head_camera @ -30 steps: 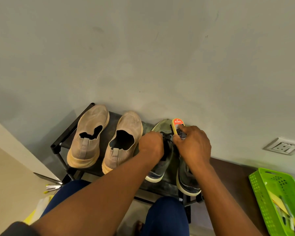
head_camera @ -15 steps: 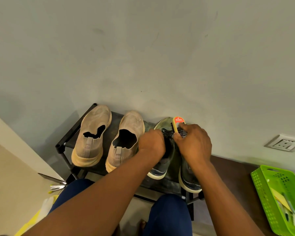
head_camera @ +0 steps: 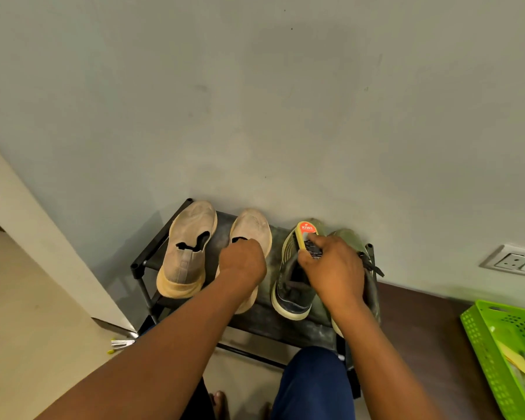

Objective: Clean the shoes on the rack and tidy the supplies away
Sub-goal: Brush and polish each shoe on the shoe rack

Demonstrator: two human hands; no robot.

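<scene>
Landmark: rack (head_camera: 140, 265), black, standing against the wall; every place below is given from it.
Right hand (head_camera: 335, 269): over the rack's right half, fingers and thumb curled round the brush (head_camera: 307, 239), forefinger laid along its back, likely to press the bristles down.
Brush: yellow with an orange label, bristle side down on the toe of the left dark shoe (head_camera: 291, 280), so the stroke appears to run along the upper.
Left hand (head_camera: 243, 263): over the rack's middle, fingers curled at the collar of the inner tan shoe (head_camera: 250, 234); whether it grips the collar or only rests there, I cannot tell. Perhaps it is shifting that shoe aside.
Outer tan shoe (head_camera: 188, 250): on the rack's left end, untouched.
Right dark shoe (head_camera: 347, 239): at the rack's right end, mostly under the right hand.
Basket (head_camera: 479, 338): green, on the floor well right of the rack; probably where supplies go afterwards.
Stage: brushing appears underway; tidying not yet begun.
</scene>
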